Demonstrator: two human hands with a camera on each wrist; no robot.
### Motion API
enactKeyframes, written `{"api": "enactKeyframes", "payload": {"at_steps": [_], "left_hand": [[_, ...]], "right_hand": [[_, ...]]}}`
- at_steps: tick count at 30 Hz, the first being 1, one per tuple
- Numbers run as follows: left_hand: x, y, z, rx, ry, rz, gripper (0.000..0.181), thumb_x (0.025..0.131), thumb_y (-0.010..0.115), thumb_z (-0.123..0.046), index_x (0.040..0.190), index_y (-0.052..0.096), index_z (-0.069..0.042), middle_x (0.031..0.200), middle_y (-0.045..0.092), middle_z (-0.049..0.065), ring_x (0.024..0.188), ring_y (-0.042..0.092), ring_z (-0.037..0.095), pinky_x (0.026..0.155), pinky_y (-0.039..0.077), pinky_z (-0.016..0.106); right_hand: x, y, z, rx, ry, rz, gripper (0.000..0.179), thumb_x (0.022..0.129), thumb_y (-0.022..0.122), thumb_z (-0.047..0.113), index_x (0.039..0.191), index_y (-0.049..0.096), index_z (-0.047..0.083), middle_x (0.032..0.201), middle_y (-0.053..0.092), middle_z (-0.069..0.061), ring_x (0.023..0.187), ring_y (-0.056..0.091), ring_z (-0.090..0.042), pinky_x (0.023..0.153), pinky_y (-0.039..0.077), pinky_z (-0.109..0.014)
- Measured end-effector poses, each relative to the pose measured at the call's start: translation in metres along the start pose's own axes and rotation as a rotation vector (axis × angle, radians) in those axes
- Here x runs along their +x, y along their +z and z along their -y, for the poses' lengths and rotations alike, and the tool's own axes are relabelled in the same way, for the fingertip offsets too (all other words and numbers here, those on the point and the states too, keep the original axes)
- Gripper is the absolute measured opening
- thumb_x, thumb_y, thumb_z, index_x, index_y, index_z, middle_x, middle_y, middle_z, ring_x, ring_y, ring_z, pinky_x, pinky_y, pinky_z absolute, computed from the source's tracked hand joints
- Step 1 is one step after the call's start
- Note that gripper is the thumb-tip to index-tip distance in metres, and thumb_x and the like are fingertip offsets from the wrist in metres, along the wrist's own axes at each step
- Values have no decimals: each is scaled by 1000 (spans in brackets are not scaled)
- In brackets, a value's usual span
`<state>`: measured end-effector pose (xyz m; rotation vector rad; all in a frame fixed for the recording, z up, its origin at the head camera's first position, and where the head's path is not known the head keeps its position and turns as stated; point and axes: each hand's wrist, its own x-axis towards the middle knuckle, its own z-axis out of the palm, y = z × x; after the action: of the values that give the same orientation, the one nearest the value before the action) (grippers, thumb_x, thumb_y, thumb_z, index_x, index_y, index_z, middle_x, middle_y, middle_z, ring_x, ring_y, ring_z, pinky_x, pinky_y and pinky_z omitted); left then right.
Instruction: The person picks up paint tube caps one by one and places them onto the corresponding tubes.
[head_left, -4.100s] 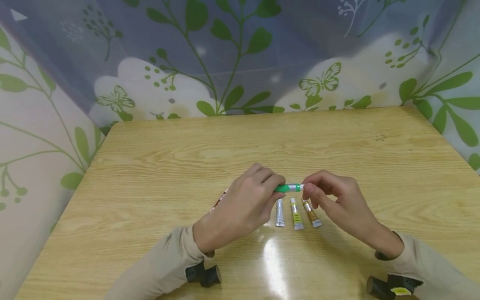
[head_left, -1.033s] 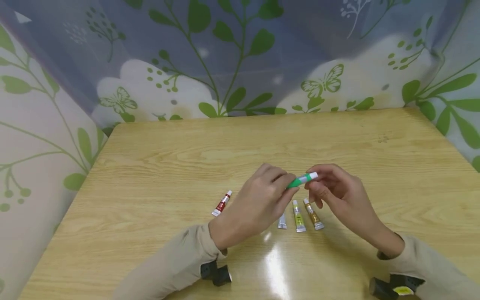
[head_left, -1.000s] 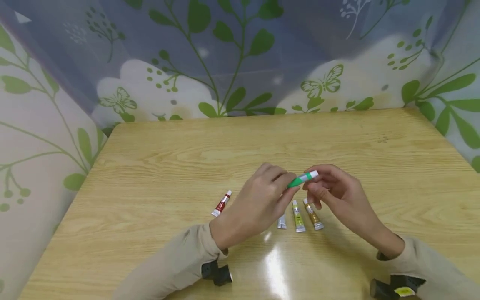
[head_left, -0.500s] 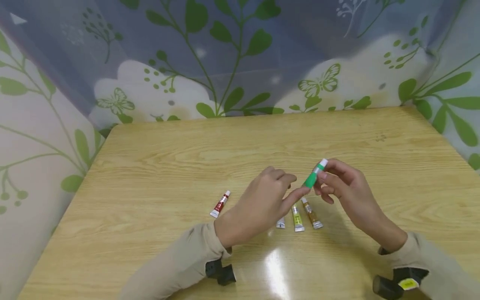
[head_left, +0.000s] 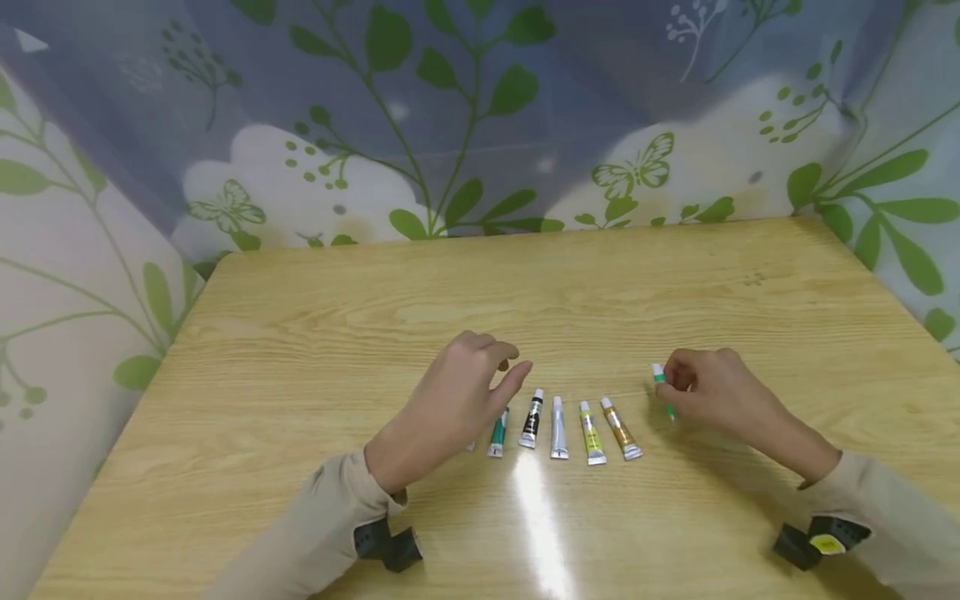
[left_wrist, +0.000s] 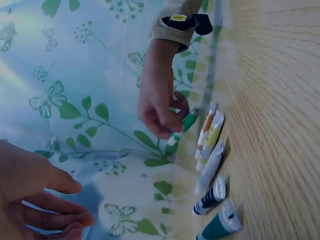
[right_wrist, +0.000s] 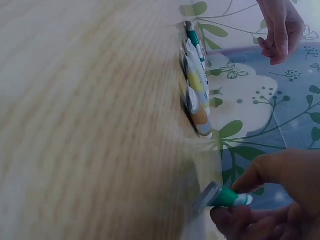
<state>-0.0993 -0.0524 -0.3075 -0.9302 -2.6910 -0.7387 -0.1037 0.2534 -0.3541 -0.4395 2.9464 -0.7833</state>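
My right hand point(head_left: 716, 387) pinches a bright green paint tube point(head_left: 660, 377) between thumb and fingers, right of a row of tubes. White cap pointing away from me, this tube is at or just above the tabletop; contact cannot be told. My left hand point(head_left: 450, 400) hovers over the row's left end, fingers loosely bent and holding nothing. From left to right lie a dark green tube point(head_left: 498, 435), a black tube point(head_left: 532, 418), a silver-white tube point(head_left: 558, 427), a yellow-green tube point(head_left: 592, 433) and a gold-brown tube point(head_left: 621, 429). The left hand hides whatever lies farther left.
The wood-grain table point(head_left: 390, 300) reaches back to a leaf-printed curtain point(head_left: 465, 125), which also hangs along both sides. A bright light reflection point(head_left: 540, 525) falls on the table in front of the row.
The green tube passed from my left hand into my right, which carried it right and down toward the table. My left hand let go and drew back left, uncovering the black and dark green tubes.
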Motion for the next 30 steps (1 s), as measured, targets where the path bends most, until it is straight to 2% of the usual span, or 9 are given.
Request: {"api": "enactKeyframes", "payload": {"at_steps": [3,8,12,18,30], "left_hand": [[-2,-1,5,13,-18,-19,19,92,67,-14,96,72,3,89,70,12,84,63,25,70,54,31],[-4,-3,10,9,-33,-30,17,91,67,-12,97,72,3,90,70,13,83,64,25,70,53,31],[-6,-5,12,5,-44,-32,17,92,66,-12,97,72,2,91,70,13,83,63,25,68,52,31],[-6,-7,14,6,-38,-45,15,92,65,-11,96,72,2,90,70,13,82,63,25,68,52,31],[-11,-8,23,26,-70,-89,12,89,68,-10,92,73,1,86,70,10,81,63,25,70,52,33]], "right_hand": [[1,3,-3,-45,29,70,12,88,63,14,80,62,4,62,57,4,50,49,-9,46,40,-24],[1,7,-1,-45,47,118,13,88,65,13,79,62,5,59,56,4,49,49,-9,46,39,-25],[1,8,1,-43,70,140,15,89,67,16,85,60,4,63,57,3,54,49,-10,47,39,-25],[1,10,2,-27,86,123,19,89,67,18,90,58,2,62,58,3,54,49,-11,47,39,-25],[-3,14,1,6,80,107,22,91,67,20,96,58,1,61,58,4,52,47,-10,45,36,-23]]}}
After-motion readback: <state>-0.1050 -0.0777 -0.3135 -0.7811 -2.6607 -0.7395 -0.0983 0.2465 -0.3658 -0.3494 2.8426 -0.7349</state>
